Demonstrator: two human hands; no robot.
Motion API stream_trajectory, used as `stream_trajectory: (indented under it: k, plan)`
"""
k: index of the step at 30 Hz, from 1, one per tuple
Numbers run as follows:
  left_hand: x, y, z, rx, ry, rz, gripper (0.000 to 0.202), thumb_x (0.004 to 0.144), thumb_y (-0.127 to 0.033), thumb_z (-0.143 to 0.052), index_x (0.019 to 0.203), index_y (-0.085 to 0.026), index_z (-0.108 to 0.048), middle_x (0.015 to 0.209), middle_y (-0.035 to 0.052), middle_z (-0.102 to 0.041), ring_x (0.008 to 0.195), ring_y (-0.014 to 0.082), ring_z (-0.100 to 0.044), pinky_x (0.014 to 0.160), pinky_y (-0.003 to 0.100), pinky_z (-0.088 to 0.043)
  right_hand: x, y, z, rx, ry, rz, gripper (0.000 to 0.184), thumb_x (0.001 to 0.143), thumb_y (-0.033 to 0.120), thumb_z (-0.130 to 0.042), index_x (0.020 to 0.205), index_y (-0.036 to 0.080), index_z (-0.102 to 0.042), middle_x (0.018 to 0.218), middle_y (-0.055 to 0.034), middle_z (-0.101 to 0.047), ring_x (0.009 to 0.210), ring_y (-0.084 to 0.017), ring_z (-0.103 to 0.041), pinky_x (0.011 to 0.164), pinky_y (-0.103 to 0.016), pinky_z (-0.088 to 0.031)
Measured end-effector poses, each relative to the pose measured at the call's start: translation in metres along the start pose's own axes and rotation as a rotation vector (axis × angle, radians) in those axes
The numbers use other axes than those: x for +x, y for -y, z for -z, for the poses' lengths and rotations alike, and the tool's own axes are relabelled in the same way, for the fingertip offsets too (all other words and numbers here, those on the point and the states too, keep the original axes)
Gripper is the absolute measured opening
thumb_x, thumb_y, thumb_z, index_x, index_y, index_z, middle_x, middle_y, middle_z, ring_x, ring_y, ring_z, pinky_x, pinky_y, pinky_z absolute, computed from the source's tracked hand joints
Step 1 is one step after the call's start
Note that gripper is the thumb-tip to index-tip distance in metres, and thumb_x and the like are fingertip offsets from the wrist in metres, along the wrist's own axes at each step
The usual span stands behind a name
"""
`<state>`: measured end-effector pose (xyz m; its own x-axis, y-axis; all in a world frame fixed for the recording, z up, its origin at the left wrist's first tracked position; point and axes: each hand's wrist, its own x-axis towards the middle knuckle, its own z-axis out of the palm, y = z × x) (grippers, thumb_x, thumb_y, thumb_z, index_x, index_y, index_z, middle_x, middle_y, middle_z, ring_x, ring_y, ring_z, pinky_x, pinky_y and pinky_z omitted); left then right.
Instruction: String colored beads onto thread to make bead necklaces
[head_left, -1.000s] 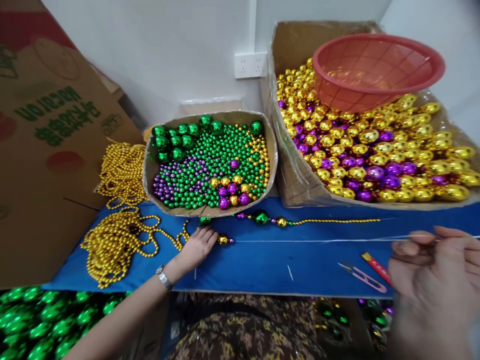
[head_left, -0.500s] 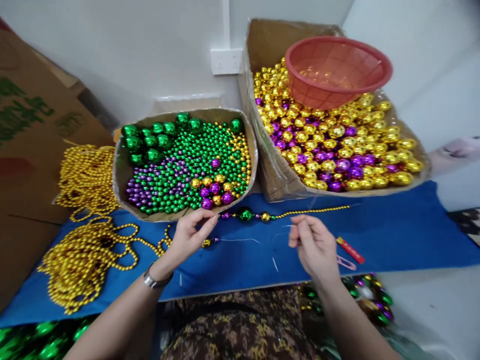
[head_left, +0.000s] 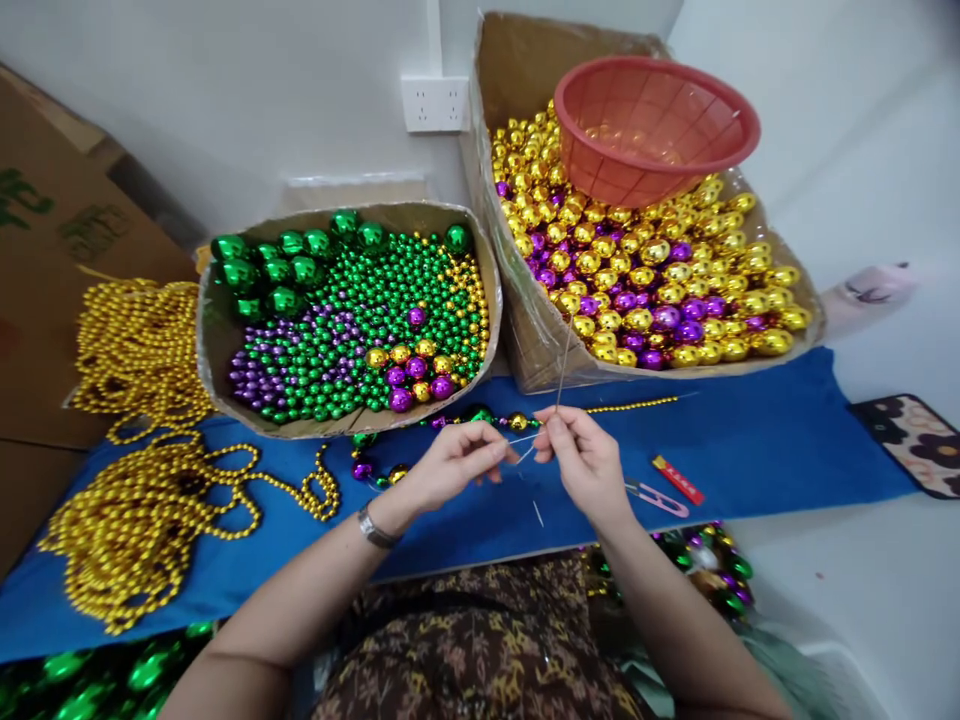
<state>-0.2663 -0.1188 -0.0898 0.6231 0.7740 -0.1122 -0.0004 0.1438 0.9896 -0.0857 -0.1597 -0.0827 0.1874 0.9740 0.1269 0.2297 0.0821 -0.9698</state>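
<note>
My left hand [head_left: 457, 460] is closed in a pinch on a white thread [head_left: 525, 440] that runs across to the other hand. My right hand [head_left: 585, 465] is closed on a long thin needle [head_left: 564, 365], which points up towards the large box. Just behind both hands, a strand of gold, green and purple beads [head_left: 517, 421] lies on the blue cloth [head_left: 780, 430], partly hidden by the fingers. More strung beads [head_left: 362, 470] curve to the left of my left wrist.
At the back stand a box of small green, purple and gold beads [head_left: 491, 330] and a larger box of gold beads [head_left: 525, 370] with a red basket [head_left: 652, 170] on top. Gold bead chains [head_left: 127, 530] are heaped left. Pink thread snips [head_left: 664, 500] and a red packet [head_left: 679, 480] lie right.
My left hand has left the end of the bead strand and moved right. My right hand has come left, so the hands are close together, and the needle now shows upright. The view has shifted slightly.
</note>
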Motion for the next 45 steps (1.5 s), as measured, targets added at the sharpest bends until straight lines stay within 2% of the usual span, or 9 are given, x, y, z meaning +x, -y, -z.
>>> stream_trajectory:
  k: [3, 8, 17, 25, 27, 29, 33, 38, 45]
  plan:
    - [-0.008, 0.006, 0.014, -0.047, 0.045, 0.133, 0.033, 0.085, -0.047, -0.059, 0.08, -0.014, -0.058, 0.068, 0.0032, -0.065, 0.056, 0.0096, -0.056, 0.053, 0.021, -0.044, 0.002, -0.005, 0.005, -0.003, -0.032, -0.003, 0.028, 0.093, 0.043, -0.049, 0.097, 0.019, -0.063, 0.066, 0.0014, -0.063, 0.054, -0.01, -0.06, 0.054, -0.022, -0.052]
    - [-0.017, 0.027, 0.03, 0.136, -0.063, 0.174, 0.035, 0.083, -0.049, -0.059, 0.079, -0.014, -0.057, 0.064, 0.0008, -0.061, 0.056, 0.0099, -0.054, 0.055, 0.021, -0.043, 0.003, -0.009, 0.007, -0.051, -0.066, 0.018, 0.029, 0.094, 0.042, -0.048, 0.097, 0.019, -0.063, 0.067, 0.0012, -0.063, 0.054, -0.01, -0.061, 0.055, -0.022, -0.053]
    - [-0.027, 0.041, 0.033, 0.401, -0.038, 0.2, 0.033, 0.088, -0.046, -0.05, 0.081, -0.015, -0.06, 0.056, -0.0012, -0.059, 0.051, 0.0112, -0.053, 0.05, 0.02, -0.036, 0.001, -0.007, 0.008, -0.309, -0.057, 0.18, 0.023, 0.095, 0.035, -0.046, 0.098, 0.02, -0.064, 0.076, -0.0022, -0.068, 0.062, -0.012, -0.065, 0.064, -0.024, -0.053]
    - [-0.038, 0.016, 0.034, 0.828, 0.198, -0.09, 0.025, 0.092, -0.033, -0.049, 0.091, -0.019, -0.069, 0.088, 0.005, -0.072, 0.078, 0.0164, -0.065, 0.069, 0.023, -0.043, -0.004, -0.013, 0.002, 0.369, 0.044, -0.072, 0.023, 0.09, 0.043, -0.055, 0.09, 0.02, -0.06, 0.062, 0.0038, -0.056, 0.047, -0.008, -0.051, 0.046, -0.019, -0.043]
    - [-0.036, 0.0, 0.046, 0.791, 0.116, -0.132, 0.026, 0.092, -0.036, -0.049, 0.098, -0.02, -0.068, 0.091, 0.0049, -0.071, 0.08, 0.0161, -0.065, 0.071, 0.023, -0.045, -0.008, -0.015, 0.001, 0.387, 0.057, -0.067, 0.022, 0.091, 0.042, -0.056, 0.091, 0.02, -0.061, 0.059, 0.0049, -0.052, 0.049, -0.008, -0.051, 0.048, -0.019, -0.043]
    - [-0.032, -0.013, 0.062, 0.808, -0.094, -0.141, 0.027, 0.093, -0.037, -0.048, 0.1, -0.02, -0.067, 0.09, 0.0039, -0.071, 0.076, 0.0151, -0.064, 0.068, 0.023, -0.045, -0.012, -0.018, 0.001, 0.323, 0.073, -0.05, 0.021, 0.092, 0.04, -0.054, 0.092, 0.02, -0.062, 0.059, 0.005, -0.051, 0.05, -0.008, -0.051, 0.05, -0.019, -0.043]
    - [-0.019, -0.02, 0.097, 1.146, -0.416, -0.098, 0.023, 0.091, -0.034, -0.05, 0.098, -0.019, -0.066, 0.089, 0.0052, -0.067, 0.075, 0.0173, -0.062, 0.066, 0.027, -0.045, -0.018, -0.019, -0.001, 0.135, 0.133, 0.0, 0.02, 0.095, 0.036, -0.049, 0.094, 0.02, -0.062, 0.058, 0.005, -0.051, 0.051, -0.008, -0.053, 0.052, -0.02, -0.044]
    - [-0.008, -0.01, 0.112, 1.431, -0.419, 0.018, 0.028, 0.088, -0.04, -0.053, 0.105, -0.02, -0.064, 0.095, 0.0081, -0.063, 0.082, 0.0221, -0.062, 0.062, 0.028, -0.044, -0.022, -0.014, -0.005, -0.027, 0.179, 0.077, 0.021, 0.096, 0.033, -0.046, 0.097, 0.02, -0.062, 0.058, 0.0049, -0.053, 0.051, -0.009, -0.055, 0.053, -0.02, -0.045]
    - [-0.005, -0.008, 0.112, 1.415, -0.371, 0.042, 0.029, 0.086, -0.038, -0.057, 0.107, -0.02, -0.064, 0.094, 0.0084, -0.065, 0.081, 0.022, -0.062, 0.064, 0.03, -0.045, -0.024, -0.013, -0.008, -0.135, 0.202, 0.104, 0.022, 0.095, 0.032, -0.045, 0.097, 0.02, -0.063, 0.058, 0.0041, -0.055, 0.05, -0.009, -0.057, 0.052, -0.02, -0.047]
